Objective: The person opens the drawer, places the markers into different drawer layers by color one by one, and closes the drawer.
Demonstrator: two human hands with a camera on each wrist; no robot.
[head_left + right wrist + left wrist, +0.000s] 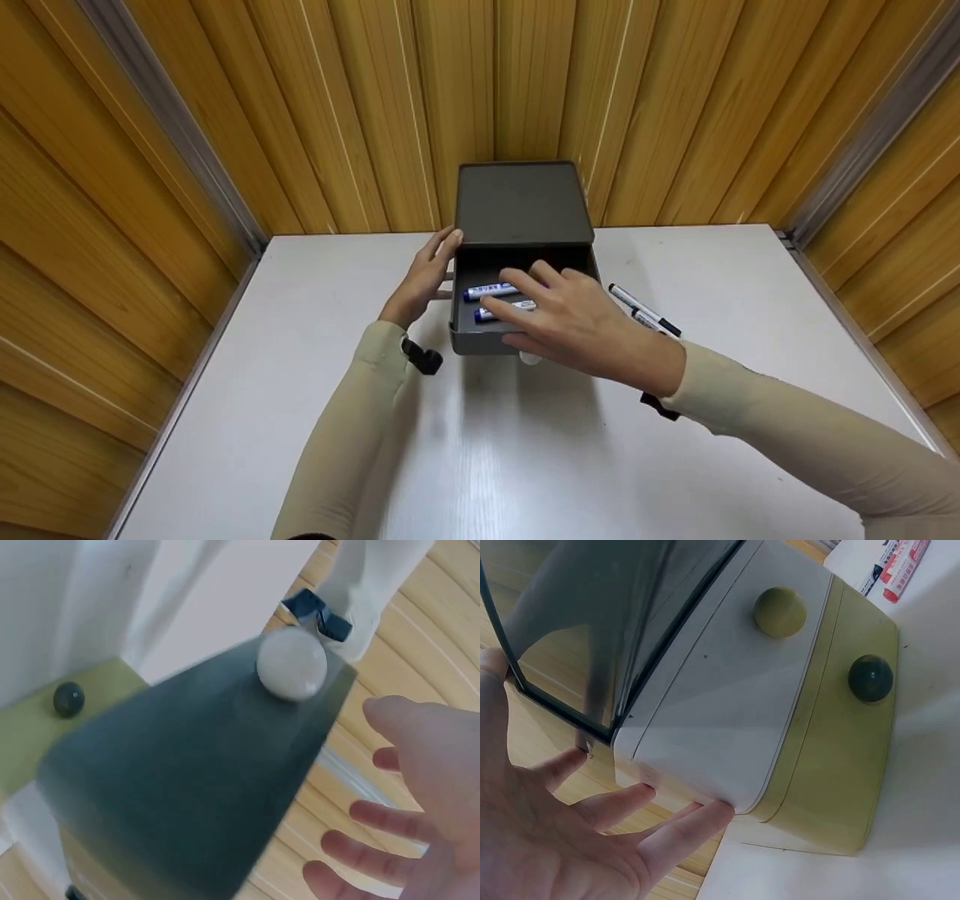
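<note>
— What is the person wearing?

— Long, close-fitting sleeves in a pale beige, one on each arm. The left sleeve [352, 420] ends right at the wrist, and so does the right sleeve [810, 442]. The cloth is plain, with soft creases and no pattern.

— Anything on the wrists?

— Yes, a small black clip [422, 358] sits at the left cuff, and a black strap [658, 405] shows under the right cuff. From the right wrist view the left one looks dark blue-black against the cuff.

— And the hands?

— The left hand [421, 277] and right hand [577, 319] are bare: no gloves, rings or watch.
</note>
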